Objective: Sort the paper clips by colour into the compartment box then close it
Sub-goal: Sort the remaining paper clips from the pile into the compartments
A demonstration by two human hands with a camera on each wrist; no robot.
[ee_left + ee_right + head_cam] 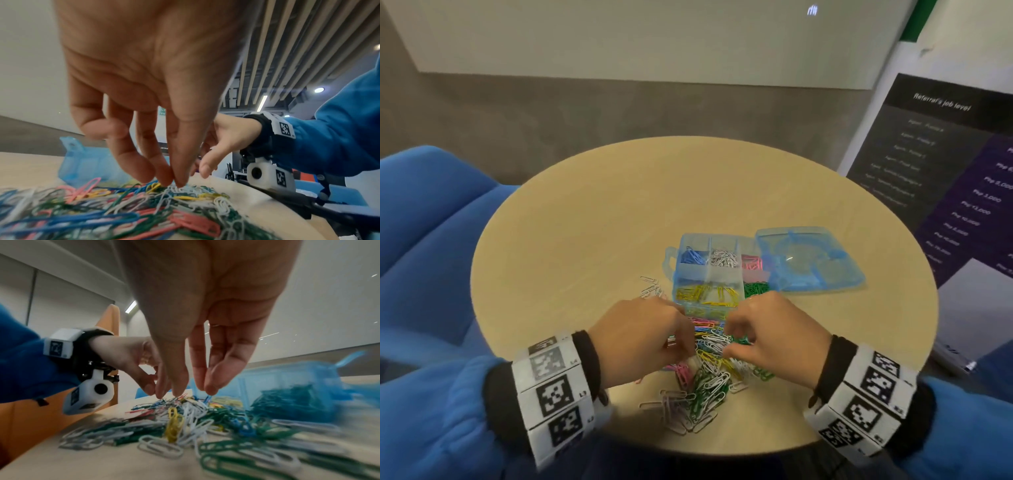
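Note:
A mixed heap of coloured paper clips (705, 380) lies at the near side of the round table (602, 212). Just behind it stands the blue see-through compartment box (675, 274), its lid (808, 260) folded flat to the right. Blue clips (691, 255), white, pink (751, 262), yellow (705, 294) and green clips (756, 288) lie in separate compartments. My left hand (174, 183) reaches down into the heap, thumb and fingertips pinched together on a white clip. My right hand (194, 392) hovers opposite it, fingertips slightly apart and touching the top of the heap.
A few white clips (650, 286) lie loose left of the box. A blue sofa (431, 222) borders the table on the left. A dark printed poster board (945, 171) leans at the right. The table's near edge runs under my wrists.

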